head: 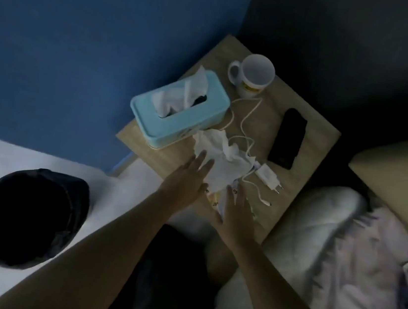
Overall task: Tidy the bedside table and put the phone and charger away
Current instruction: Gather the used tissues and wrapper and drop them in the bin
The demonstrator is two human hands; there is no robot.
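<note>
The wooden bedside table [311, 142] holds a black phone [289, 138] on its right side. A white charger plug [268, 176] lies in front of the phone, and its white cable [248, 117] loops back toward the mug. A heap of crumpled white tissues [223, 157] sits in the middle, over part of the cable and some printed wrappers. My left hand [189, 181] reaches flat to the heap's left edge, fingers apart. My right hand [238, 212] lies open at the heap's near edge, touching the wrappers. Neither hand holds anything.
A light blue tissue box [191, 124] with a tissue sticking out stands at the table's left. A white mug [253, 76] is at the back. A black bin [25, 219] sits on the floor at left. Bed pillows [317, 229] lie to the right.
</note>
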